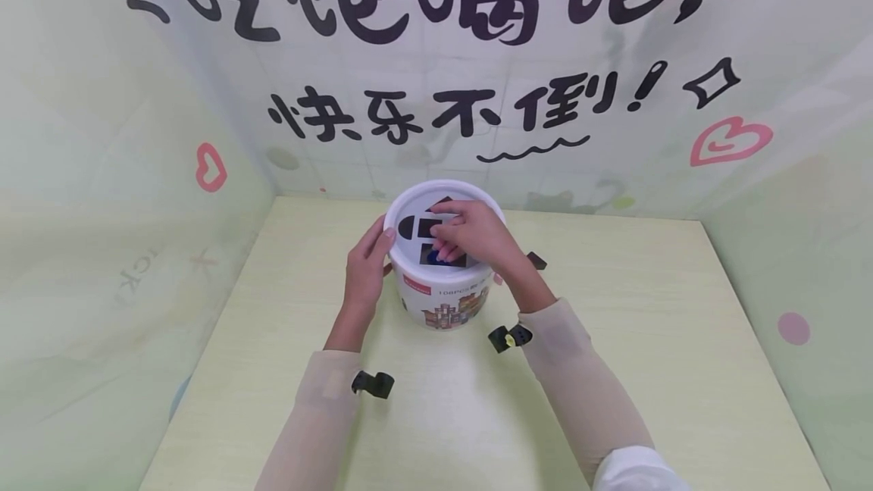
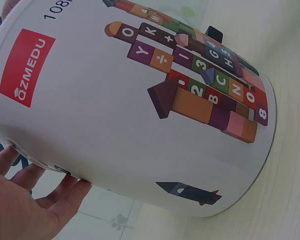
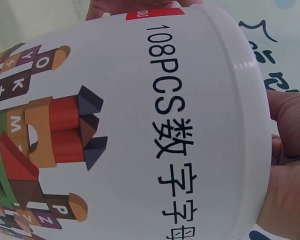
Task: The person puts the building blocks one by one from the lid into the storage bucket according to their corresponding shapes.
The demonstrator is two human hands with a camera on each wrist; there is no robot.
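A white bucket [image 1: 443, 301], printed with coloured letter blocks and a red label, stands upright on the table. Its white lid [image 1: 409, 252] has dark cut-outs: a semicircle, a square, a rectangle and a partly covered pointed one. My left hand [image 1: 365, 267] holds the bucket's left side, thumb at the rim and fingers [image 2: 62, 192] against the wall. Over the lid, my right hand [image 1: 470, 233] has bent fingers above the square and rectangle. Something blue [image 1: 435, 257] shows in the rectangular cut-out by these fingertips; I cannot tell whether they pinch it.
A small dark thing [image 1: 536, 260] shows beside the right forearm, right of the bucket. The pale wooden table [image 1: 648, 354] meets printed fabric walls at the back and sides. Black wrist cameras are strapped to both sleeves.
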